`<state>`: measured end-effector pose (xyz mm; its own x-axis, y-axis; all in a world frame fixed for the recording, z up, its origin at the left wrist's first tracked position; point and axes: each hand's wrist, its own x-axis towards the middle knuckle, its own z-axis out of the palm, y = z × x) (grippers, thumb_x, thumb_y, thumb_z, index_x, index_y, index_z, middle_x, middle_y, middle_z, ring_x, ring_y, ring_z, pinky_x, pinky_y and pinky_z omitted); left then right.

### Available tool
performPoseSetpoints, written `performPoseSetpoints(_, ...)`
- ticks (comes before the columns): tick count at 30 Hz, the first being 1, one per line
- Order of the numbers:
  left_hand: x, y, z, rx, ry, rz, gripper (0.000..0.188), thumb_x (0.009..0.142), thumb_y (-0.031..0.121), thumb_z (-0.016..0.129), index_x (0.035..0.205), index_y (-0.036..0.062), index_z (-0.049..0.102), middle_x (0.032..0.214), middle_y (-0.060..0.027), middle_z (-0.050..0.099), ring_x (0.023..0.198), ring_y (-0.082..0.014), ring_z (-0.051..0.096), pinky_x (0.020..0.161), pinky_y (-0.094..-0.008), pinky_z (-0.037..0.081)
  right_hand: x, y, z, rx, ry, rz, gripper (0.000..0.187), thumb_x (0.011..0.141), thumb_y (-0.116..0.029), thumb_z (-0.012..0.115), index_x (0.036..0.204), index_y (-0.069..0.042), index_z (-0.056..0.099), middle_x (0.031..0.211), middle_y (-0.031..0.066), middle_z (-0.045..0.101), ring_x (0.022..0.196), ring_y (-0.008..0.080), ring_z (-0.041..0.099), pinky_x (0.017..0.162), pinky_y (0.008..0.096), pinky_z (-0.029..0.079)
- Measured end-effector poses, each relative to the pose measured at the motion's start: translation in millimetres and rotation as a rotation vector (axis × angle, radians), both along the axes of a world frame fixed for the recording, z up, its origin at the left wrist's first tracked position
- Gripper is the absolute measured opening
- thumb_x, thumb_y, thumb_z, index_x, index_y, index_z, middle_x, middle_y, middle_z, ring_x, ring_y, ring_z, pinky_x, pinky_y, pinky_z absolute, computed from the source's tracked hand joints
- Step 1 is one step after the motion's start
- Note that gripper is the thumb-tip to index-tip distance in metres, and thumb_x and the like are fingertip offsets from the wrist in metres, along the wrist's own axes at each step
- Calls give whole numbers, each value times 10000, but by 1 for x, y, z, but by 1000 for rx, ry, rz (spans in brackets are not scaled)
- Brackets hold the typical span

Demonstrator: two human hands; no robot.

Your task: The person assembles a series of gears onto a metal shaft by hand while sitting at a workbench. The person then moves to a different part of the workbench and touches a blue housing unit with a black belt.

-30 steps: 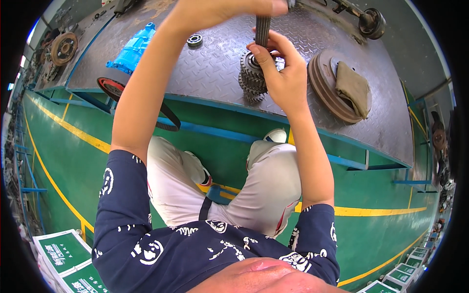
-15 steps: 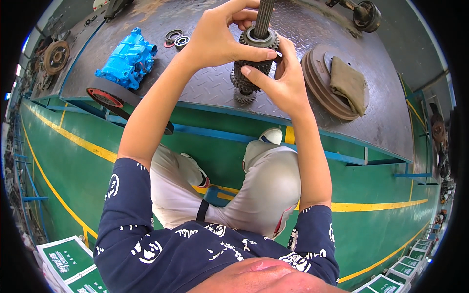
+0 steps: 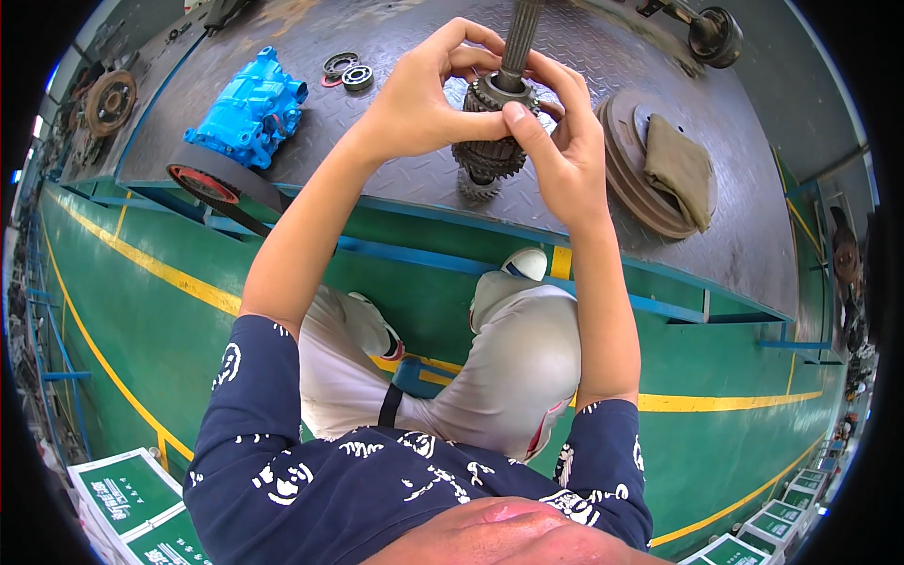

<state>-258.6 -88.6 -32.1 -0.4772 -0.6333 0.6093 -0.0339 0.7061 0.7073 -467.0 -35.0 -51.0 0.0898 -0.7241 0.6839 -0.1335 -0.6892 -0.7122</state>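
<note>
A dark steel gear shaft [image 3: 490, 155] stands upright on the checker-plate workbench [image 3: 395, 179], with stacked toothed gears at its base and a splined rod rising out of the top of the view. My left hand [image 3: 424, 99] and my right hand [image 3: 560, 155] both wrap around a ring-shaped part [image 3: 496, 91] that sits on the rod above the gears, with fingertips pinching its rim from either side.
A blue cast housing [image 3: 247, 111] lies at the left of the bench beside a red-rimmed pulley with belt [image 3: 209, 181]. Two bearings [image 3: 347, 72] lie behind it. A large round disc [image 3: 640, 174] carrying a folded cloth [image 3: 680, 169] lies right. Green boxes [image 3: 132, 499] stand on the floor.
My left hand came down from above the shaft to join the right hand around the ring on the rod. The view has shifted nearer to the gears.
</note>
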Motion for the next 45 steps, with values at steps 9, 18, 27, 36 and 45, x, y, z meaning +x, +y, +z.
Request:
performPoseSetpoints(9, 10, 16, -23, 107, 317, -299, 1003, 771, 126, 1007, 1581, 53, 421, 1569, -222, 541, 1438, -304, 578, 1221, -450, 455, 7, 5, 5, -51, -52, -80, 456, 962, -179, 802, 1376, -22, 693, 1302, 107, 709, 1204, 205, 659, 1035, 363, 493)
performPoseSetpoints(18, 114, -79, -79, -74, -1027, 1038, 697, 1037, 594, 622, 1471, 48, 626, 1513, -253, 593, 1431, -464, 485, 1156, -607, 434, 13, 3, 5, 18, -68, -59, 379, 996, -156, 802, 1326, 5, 706, 1140, 68, 771, 1090, 163, 694, 980, 342, 510)
performPoseSetpoints(27, 105, -101, -91, -190, -925, 998, 508, 985, 407, 742, 1248, -22, 677, 1329, -248, 677, 1240, -453, 613, 1051, -553, 527, 10, 6, 8, -49, -29, -122, 353, 962, -138, 810, 1289, -25, 745, 1102, 65, 760, 1065, 180, 699, 918, 336, 512)
performPoseSetpoints(36, 102, -89, -3, 325, -580, 487, 510, 955, 410, 828, 1221, -19, 753, 973, -90, 778, 734, -157, 687, 654, -322, 561, 7, 12, 11, -79, -6, -123, 387, 947, -125, 813, 1312, -15, 744, 1109, 82, 768, 1089, 206, 700, 913, 349, 527)
performPoseSetpoints(45, -5, 30, 158, 4, 304, -83, 455, 1006, 205, 833, 1381, -13, 697, 1155, -41, 766, 1025, -96, 690, 921, -271, 556, 11, 9, 8, -106, -27, -71, 357, 939, -125, 789, 1278, -26, 737, 1110, 94, 783, 1058, 216, 724, 929, 366, 533)
